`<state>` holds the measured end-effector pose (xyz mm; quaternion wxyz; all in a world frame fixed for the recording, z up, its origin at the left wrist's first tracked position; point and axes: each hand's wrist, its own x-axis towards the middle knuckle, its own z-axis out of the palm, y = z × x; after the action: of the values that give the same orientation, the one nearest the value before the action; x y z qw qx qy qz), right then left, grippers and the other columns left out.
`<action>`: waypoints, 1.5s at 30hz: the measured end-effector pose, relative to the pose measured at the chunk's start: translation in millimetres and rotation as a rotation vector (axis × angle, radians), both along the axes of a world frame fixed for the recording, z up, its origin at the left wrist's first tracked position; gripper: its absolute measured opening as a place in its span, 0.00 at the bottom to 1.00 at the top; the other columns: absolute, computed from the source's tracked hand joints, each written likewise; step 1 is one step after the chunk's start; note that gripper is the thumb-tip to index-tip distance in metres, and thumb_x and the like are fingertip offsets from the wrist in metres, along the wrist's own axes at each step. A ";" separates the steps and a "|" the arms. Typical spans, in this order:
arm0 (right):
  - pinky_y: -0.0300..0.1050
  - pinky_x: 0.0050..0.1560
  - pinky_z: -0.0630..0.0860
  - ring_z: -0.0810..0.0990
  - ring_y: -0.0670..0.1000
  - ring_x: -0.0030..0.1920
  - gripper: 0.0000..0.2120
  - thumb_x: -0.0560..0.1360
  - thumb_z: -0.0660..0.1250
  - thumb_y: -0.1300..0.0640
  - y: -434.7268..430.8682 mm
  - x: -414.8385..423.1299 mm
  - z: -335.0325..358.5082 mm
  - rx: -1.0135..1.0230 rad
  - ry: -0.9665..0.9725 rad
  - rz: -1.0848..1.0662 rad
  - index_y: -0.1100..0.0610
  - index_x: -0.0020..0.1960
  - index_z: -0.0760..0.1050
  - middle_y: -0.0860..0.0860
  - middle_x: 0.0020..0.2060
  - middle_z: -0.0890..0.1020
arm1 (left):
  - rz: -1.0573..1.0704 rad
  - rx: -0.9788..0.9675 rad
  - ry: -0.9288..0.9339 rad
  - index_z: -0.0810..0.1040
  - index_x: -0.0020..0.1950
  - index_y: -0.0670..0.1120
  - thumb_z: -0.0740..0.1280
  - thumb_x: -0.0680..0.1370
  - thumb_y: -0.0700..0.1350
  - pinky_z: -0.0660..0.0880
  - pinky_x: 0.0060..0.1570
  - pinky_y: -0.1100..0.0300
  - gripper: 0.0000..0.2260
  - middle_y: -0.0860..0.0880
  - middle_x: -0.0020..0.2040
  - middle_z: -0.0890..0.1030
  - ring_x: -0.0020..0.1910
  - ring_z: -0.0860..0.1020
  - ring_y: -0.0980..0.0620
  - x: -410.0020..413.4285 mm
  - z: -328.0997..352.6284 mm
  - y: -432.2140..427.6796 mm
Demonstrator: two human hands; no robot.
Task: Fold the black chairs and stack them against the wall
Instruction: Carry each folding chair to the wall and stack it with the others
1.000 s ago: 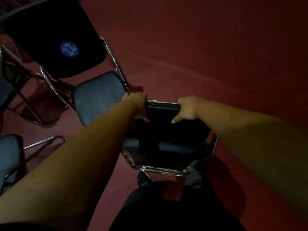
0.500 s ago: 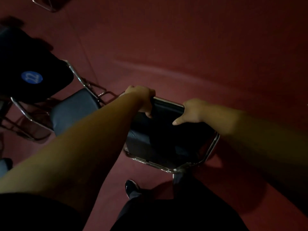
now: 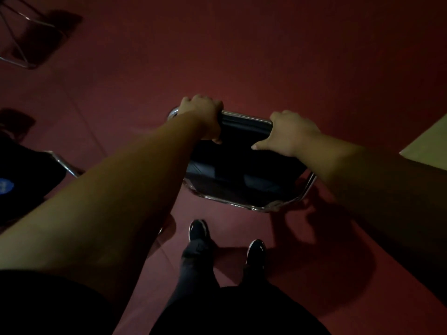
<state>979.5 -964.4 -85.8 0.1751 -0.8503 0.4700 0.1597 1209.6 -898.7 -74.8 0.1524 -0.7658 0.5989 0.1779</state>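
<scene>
Nearest: two dark shoes (image 3: 198,232) on the red floor (image 3: 314,56), set apart, toes toward the load.

Just beyond: one black chair (image 3: 242,175), folded flat or nearly so, with its lower chrome frame close to the floor. Cannot tell whether touching. Held by the top rail in the left grip (image 3: 203,114), wrapped over the rail's left end, and in the right grip (image 3: 287,131), wrapped over the right end with the thumb down on the black back panel. Nothing else in either.

Step judged: carrying the folded chair toward the wall.

Recommended:
- Space the grips wide on the rail for a level carry.
- Raise the lower frame clear of floor and toes.
- Press seat and back together to prevent swinging open.
- Set down upright, then lean flat against the stack.

Wall not confirmed. Pale panel (image 3: 428,148) at the right edge, nature unclear.

Count:
- Grips: two.
- Shoes: two.
- Chairs: three. One in hand. A second chair (image 3: 29,175) at the left edge, bearing a blue label. A third chair (image 3: 23,44) far upper left, chrome legs only, mostly out of view.
</scene>
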 end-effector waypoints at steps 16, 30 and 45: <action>0.58 0.61 0.71 0.77 0.59 0.61 0.42 0.64 0.70 0.21 -41.1 140.7 2.3 -0.060 0.135 -0.028 0.51 0.64 0.72 0.53 0.59 0.79 | 0.014 0.017 0.109 0.74 0.66 0.52 0.81 0.64 0.63 0.67 0.66 0.41 0.36 0.46 0.65 0.79 0.68 0.73 0.41 137.1 -31.2 -40.9; 0.57 0.64 0.71 0.76 0.59 0.64 0.45 0.64 0.71 0.21 -128.1 181.0 -18.3 0.035 0.162 0.021 0.52 0.68 0.71 0.54 0.63 0.79 | 0.123 0.141 0.148 0.75 0.66 0.53 0.83 0.62 0.62 0.69 0.64 0.43 0.37 0.47 0.65 0.80 0.67 0.75 0.40 169.5 -43.6 -117.6; 0.52 0.55 0.76 0.79 0.58 0.55 0.38 0.65 0.75 0.26 -382.5 150.6 0.5 0.192 -0.019 0.129 0.51 0.61 0.73 0.53 0.57 0.79 | 0.208 0.234 0.036 0.73 0.69 0.58 0.84 0.62 0.55 0.68 0.65 0.41 0.38 0.45 0.66 0.79 0.68 0.74 0.37 137.6 7.4 -364.4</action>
<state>1130.0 -1346.9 -85.3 0.2494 -0.8595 0.3953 0.2070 1347.3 -1263.1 -67.4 0.2104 -0.7976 0.4940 0.2749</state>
